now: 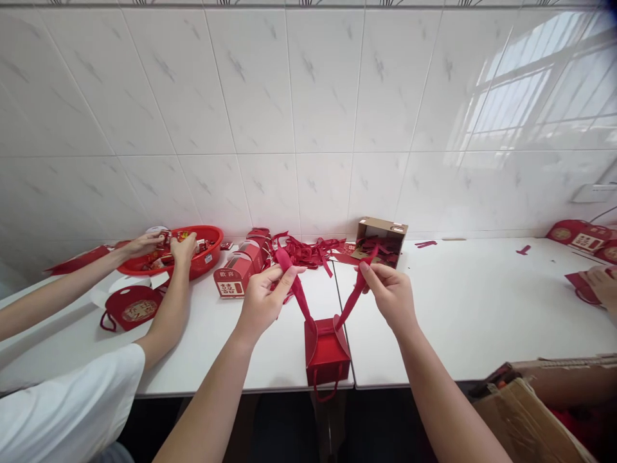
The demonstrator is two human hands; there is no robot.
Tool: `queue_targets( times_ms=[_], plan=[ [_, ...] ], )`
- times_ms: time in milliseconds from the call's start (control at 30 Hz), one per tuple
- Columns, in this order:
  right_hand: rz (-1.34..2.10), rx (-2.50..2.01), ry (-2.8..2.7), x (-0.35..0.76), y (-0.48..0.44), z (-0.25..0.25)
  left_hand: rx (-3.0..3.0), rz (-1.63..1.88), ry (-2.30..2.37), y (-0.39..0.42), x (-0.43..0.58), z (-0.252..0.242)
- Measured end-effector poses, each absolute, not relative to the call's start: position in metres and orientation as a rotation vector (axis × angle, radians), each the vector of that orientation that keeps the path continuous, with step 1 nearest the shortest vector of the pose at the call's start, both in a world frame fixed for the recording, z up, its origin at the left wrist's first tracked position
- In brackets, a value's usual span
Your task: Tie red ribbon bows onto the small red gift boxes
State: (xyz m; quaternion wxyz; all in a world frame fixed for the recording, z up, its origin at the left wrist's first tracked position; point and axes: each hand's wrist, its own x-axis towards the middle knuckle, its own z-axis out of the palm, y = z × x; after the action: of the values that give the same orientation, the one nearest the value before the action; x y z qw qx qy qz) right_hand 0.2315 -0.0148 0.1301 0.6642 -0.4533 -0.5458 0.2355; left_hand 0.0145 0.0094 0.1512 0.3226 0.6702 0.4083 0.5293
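The small red box (328,360) stands at the near edge of the white table (424,334); its cord handle (326,393) hangs on the box's near side. Above and left of the box, the left hand (264,296) pinches the left ribbon tail (301,297) between thumb and fingers. Above and right of the box, the right hand (389,296) pinches the right ribbon tail (355,294) likewise. Both grips are closed. The tails spread upward from the box top in a V; whether they form one length cannot be told.

For a good result, keep both hands level and evenly spaced about the box. Apply equal, moderate tension: uneven pull could twist or tip the box, which is probably light. Keep each tail flat, since bunching would likely give an untidy finish. Keep both tails clear of the loose ribbon heap (308,252) beyond the box. Avoid drawing the box nearer the edge.
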Motion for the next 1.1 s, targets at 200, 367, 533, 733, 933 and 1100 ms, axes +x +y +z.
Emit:
queue_targets(
  times_ms=[200, 367, 533, 733, 933, 1100],
  plan=[
    [0.664, -0.872, -1.174, 0.220, -0.011, 0.137, 1.661, 1.414, 0.961, 0.013, 0.026, 0.152],
    [0.780, -0.763, -1.107, 0.219, -0.010, 0.138, 1.458, 1.522, 0.824, 0.014, 0.036, 0.149],
    [0.864, -0.698, -1.029, 0.218, -0.009, 0.138, 1.371, 1.514, 0.734, 0.013, 0.040, 0.152],
    [0.889, -0.692, -1.004, 0.216, -0.009, 0.137, 1.354, 1.508, 0.693, 0.009, 0.042, 0.152],
    [0.846, -0.725, -0.984, 0.214, -0.011, 0.140, 1.382, 1.493, 0.696, 0.010, 0.043, 0.151],
    [0.831, -0.724, -0.983, 0.210, -0.010, 0.143, 1.439, 1.485, 0.717, 0.009, 0.045, 0.151]
  ],
)
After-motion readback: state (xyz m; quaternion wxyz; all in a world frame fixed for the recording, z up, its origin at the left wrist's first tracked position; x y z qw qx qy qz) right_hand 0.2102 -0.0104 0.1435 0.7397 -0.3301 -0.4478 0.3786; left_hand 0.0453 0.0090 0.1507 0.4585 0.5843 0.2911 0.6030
